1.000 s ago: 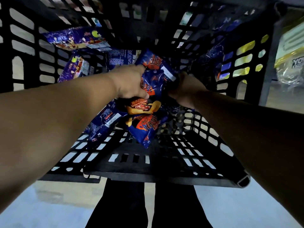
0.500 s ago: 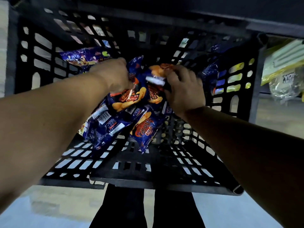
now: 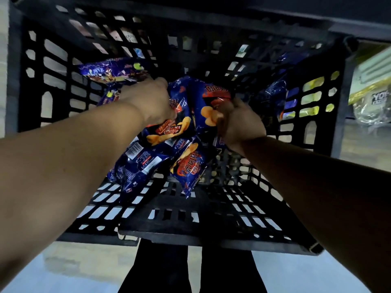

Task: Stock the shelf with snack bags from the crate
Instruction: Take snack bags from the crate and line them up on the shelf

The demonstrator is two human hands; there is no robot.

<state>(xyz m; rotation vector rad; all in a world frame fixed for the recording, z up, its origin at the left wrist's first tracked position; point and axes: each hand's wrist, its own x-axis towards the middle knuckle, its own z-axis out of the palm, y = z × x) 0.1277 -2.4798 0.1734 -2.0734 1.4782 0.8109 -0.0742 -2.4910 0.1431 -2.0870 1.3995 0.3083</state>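
A black slotted plastic crate (image 3: 169, 225) fills the view below me. Inside it, both hands hold a bunch of dark blue snack bags (image 3: 169, 132) printed with orange chips. My left hand (image 3: 151, 101) grips the bunch from the left and above. My right hand (image 3: 237, 119) grips a blue bag (image 3: 208, 102) on the right side of the bunch. Several bags hang down from the hands above the crate floor. Purple snack bags (image 3: 110, 72) lie against the crate's left wall, and a dark blue bag (image 3: 268, 98) leans on its right wall.
At the right, past the crate wall, a shelf holds yellow and clear packaged goods (image 3: 372, 98). A pale floor (image 3: 69, 271) and my dark trouser legs (image 3: 190, 269) show below the crate's near rim.
The bunch of bags has risen a little within the crate. My right hand has shifted from the top of the bunch to its right side, fingers curled on a bag.
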